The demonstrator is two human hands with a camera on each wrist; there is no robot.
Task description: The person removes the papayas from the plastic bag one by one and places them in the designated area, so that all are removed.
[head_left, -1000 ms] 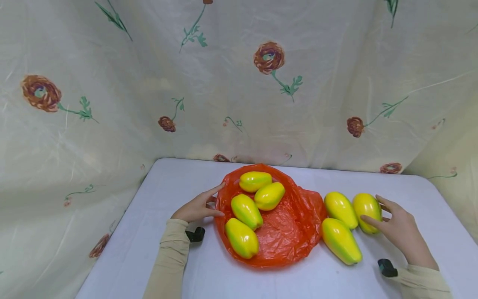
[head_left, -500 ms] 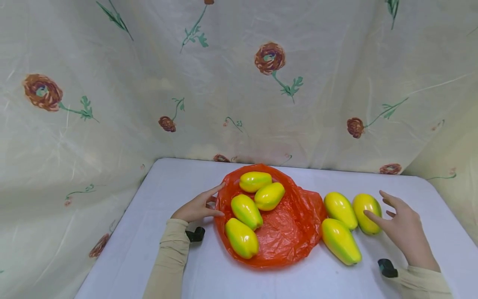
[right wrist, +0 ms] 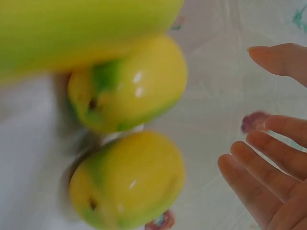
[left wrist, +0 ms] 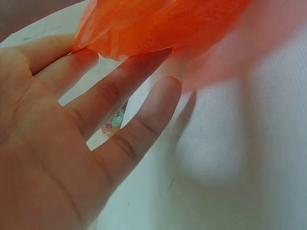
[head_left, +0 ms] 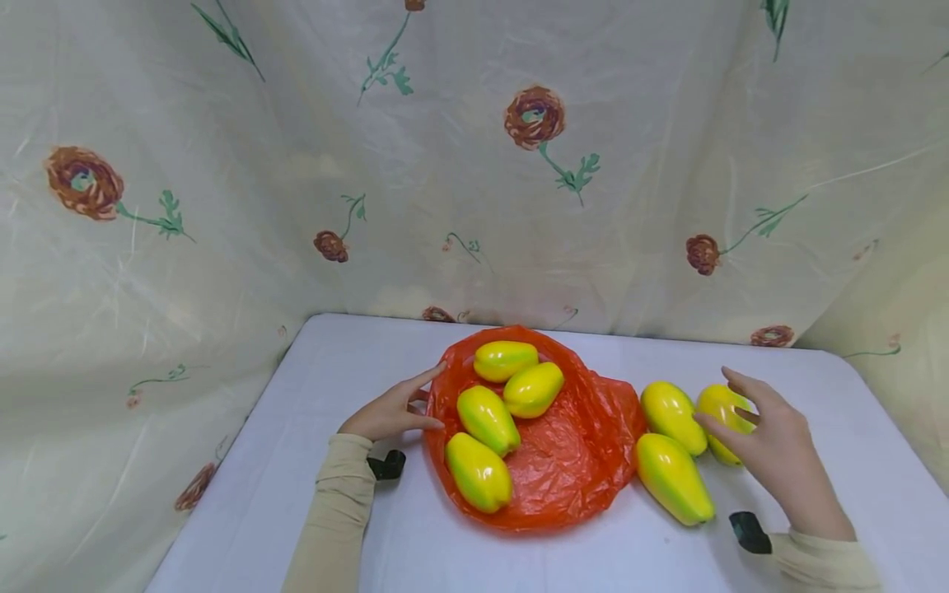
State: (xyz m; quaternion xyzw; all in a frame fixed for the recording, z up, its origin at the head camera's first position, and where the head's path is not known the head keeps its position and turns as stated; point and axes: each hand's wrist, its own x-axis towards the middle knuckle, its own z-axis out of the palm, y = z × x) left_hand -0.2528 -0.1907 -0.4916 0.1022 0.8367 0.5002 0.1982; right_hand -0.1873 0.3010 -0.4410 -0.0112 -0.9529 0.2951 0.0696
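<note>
A red plastic bag point(head_left: 559, 473) lies spread open on the table, several glossy yellow-green papayas point(head_left: 478, 473) inside it. My left hand point(head_left: 389, 412) is at the bag's left rim; in the left wrist view its straight, spread fingers point(left wrist: 112, 91) touch the thin red edge. To the bag's right lie 3 more papayas: a front one point(head_left: 673, 479), a back one point(head_left: 673, 416) and a right one point(head_left: 719, 408). My right hand point(head_left: 778, 445) hovers above the right one, partly covering it. The right wrist view shows that hand's fingers point(right wrist: 261, 177) spread with nothing between them.
A white-covered table point(head_left: 519, 560) holds everything. Behind it and at both sides hangs a pale curtain point(head_left: 445, 165) printed with brown flowers. Dark wrist cameras, like the one at my right wrist point(head_left: 750, 533), sit below each hand.
My right hand draws back from the right-hand papaya, fingers spreading, then shifts left over it. My left hand, the bag and the papayas stay in place.
</note>
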